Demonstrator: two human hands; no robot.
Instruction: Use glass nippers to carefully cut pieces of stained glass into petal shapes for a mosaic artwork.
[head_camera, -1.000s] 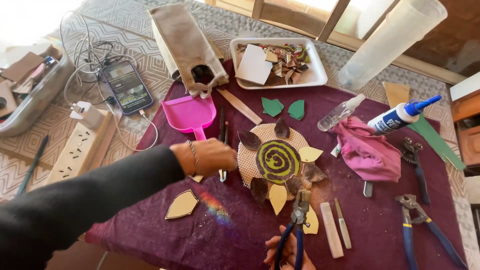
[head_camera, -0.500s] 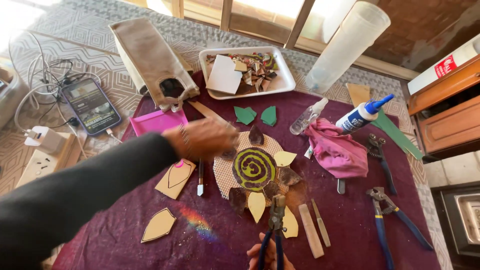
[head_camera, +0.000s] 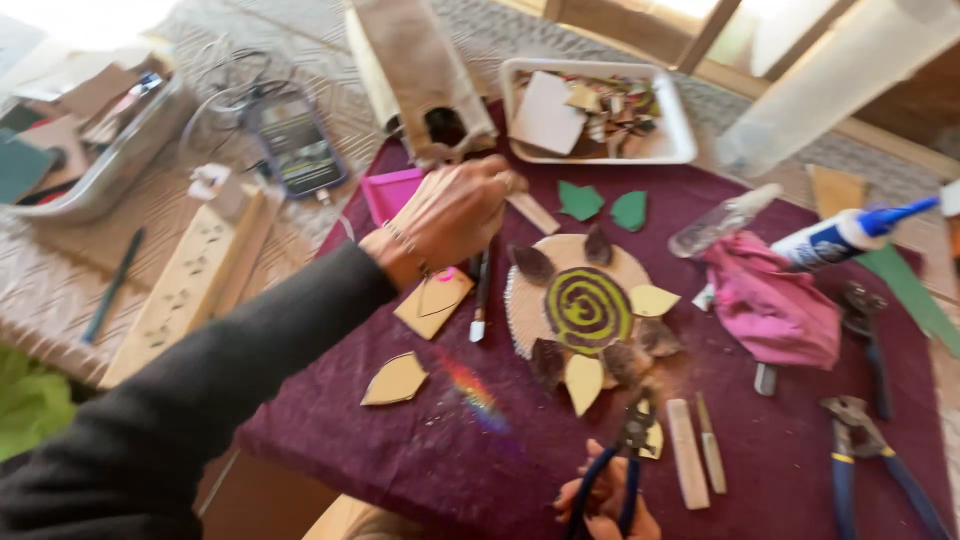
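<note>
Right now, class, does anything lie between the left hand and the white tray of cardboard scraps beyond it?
Nothing visible blocks it. The left hand hovers above the purple cloth, and only a flat wooden strip lies between it and the white tray. The brown paper bag stands to the left of that path.

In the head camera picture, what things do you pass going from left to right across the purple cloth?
Tan leaf-shaped cardboard piece → round cardboard disc with a green spiral → crumpled pink cloth → blue-handled pliers lying at the right edge.
</note>
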